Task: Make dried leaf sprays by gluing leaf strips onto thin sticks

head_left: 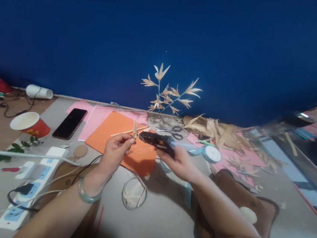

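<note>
My left hand [117, 150] pinches a small strip of dried corn husk [134, 128] upright between thumb and fingertips. Wrapped round the grip of a black hot glue gun [156, 139] is my right hand [181, 162]. The gun's nozzle points left, close to the husk strip; whether they touch I cannot tell. Beneath both hands lies orange paper [104, 128], with thin pale sticks [120, 130] on it. Behind them, against the blue wall, stands a branch with husk leaves [165, 91].
Scissors [176, 132], dried husks [216, 132] and a ribbon roll [211, 154] lie to the right. On the left are a phone [70, 123], a paper cup [30, 124] and a power strip [35, 185] with trailing cables. A wire coil [133, 194] lies in front.
</note>
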Demonstrator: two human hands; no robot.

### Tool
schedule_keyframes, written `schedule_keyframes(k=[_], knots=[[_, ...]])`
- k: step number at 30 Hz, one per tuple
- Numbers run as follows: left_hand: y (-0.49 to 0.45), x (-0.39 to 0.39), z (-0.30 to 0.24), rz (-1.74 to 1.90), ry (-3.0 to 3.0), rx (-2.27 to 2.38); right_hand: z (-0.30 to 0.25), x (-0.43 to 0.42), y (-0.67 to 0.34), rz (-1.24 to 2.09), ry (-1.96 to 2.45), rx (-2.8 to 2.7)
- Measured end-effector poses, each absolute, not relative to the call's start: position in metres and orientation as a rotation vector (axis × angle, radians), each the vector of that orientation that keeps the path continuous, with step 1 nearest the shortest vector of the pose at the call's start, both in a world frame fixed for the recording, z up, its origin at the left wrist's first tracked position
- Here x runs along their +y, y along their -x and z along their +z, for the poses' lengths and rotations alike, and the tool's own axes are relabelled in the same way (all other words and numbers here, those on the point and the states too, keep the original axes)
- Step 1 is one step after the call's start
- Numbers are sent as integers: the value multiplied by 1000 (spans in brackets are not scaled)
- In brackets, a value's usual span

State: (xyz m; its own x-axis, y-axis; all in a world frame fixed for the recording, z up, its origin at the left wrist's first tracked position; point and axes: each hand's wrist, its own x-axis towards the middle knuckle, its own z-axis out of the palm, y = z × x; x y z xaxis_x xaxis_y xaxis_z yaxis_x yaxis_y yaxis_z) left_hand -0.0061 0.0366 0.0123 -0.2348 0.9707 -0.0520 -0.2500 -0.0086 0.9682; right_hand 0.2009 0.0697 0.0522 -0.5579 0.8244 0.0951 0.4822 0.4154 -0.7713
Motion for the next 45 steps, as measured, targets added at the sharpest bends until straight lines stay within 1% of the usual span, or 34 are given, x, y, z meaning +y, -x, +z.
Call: schedule_keyframes(k=[22,26,30,33,37,41,43,45], knots=[[6,38,13,1494,-866,1217,59,65,-198,845,990,-2304],[8,38,11,1496,-818,1236,69,70,-212,676,1104,-2287],[10,41,4,1546,-774,1193,72,87,-226,386,1288,-2437],[9,43,-1,1568,-751,1152,58,104,-228,154,1445,-2592],[7,43,-3,1560,-744,1130,25,125,-224,-96,1655,-2690],[6,42,-4,1529,-768,1105,2,138,-225,-135,1797,-2623],[5,41,-4,1513,-790,1089,2,140,-226,-127,1824,-2590],[2,40,-3,1479,-808,1082,9,136,-225,-118,1759,-2550]])
